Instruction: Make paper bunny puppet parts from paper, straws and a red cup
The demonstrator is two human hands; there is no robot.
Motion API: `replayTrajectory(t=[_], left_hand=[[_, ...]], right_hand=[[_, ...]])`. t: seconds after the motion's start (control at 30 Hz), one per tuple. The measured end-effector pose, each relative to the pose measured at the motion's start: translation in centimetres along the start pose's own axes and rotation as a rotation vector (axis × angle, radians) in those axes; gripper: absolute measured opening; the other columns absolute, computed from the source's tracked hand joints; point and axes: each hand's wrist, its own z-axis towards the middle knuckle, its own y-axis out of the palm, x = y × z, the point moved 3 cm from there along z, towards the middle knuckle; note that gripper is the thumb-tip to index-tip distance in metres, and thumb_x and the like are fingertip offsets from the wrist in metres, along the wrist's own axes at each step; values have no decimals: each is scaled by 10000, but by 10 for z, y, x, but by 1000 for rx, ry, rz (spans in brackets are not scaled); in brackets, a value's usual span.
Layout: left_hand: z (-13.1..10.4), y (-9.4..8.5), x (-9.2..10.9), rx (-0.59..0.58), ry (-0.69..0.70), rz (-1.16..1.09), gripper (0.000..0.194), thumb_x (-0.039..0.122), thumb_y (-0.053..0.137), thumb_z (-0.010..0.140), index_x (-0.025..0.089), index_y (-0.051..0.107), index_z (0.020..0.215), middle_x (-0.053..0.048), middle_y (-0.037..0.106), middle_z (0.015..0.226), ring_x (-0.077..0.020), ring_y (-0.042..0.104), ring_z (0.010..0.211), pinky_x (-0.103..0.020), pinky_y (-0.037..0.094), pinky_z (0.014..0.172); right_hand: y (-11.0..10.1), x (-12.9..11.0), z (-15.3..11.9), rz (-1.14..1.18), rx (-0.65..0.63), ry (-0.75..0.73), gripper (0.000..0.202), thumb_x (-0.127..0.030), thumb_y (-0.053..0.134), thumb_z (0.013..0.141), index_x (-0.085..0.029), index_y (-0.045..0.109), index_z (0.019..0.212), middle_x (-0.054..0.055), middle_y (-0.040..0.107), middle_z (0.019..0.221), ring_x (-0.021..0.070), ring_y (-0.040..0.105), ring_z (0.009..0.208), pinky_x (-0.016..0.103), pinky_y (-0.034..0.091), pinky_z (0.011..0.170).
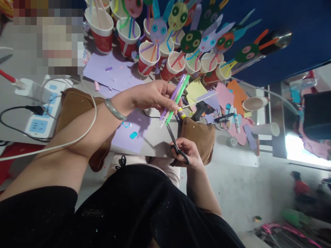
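Between the fingers of my left hand (157, 96) are a purple straw (176, 93) and a green straw (183, 89), held slanting side by side above the table. My right hand (188, 151) has its fingers in the handles of black-handled scissors (178, 148). The scissor blades point up to the lower end of the green straw; whether they touch it is too small to tell. Below my left hand lies a lilac paper sheet (131, 141) with small blue pieces on it.
Red-and-white cups (147, 65) with paper animal faces stand at the back. A power strip (40, 122) and white cable (88, 132) are at left. A glue gun (203, 108), brown cloth (201, 137), markers (236, 120) and coloured papers (235, 94) lie at right.
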Motion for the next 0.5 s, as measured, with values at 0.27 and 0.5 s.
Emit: replayTrajectory(t=[0.27, 0.5], left_hand=[[0, 0, -1, 5, -7, -14, 240, 170, 970, 726, 102, 776, 850, -33, 732, 797, -94, 674, 617, -235, 512, 593], [0, 0, 0, 21, -15, -14, 296, 171, 986, 706, 94, 759, 880, -21, 712, 743, -86, 649, 584, -230, 506, 571]], right_hand=[[0, -2, -3, -32, 30, 24, 450, -456, 972, 696, -177, 786, 996, -31, 602, 635, 68, 469, 521, 189, 378, 480], [4, -12, -3, -48, 49, 13, 462, -511, 959, 707, -186, 763, 969, -62, 524, 576, 62, 424, 489, 180, 356, 451]])
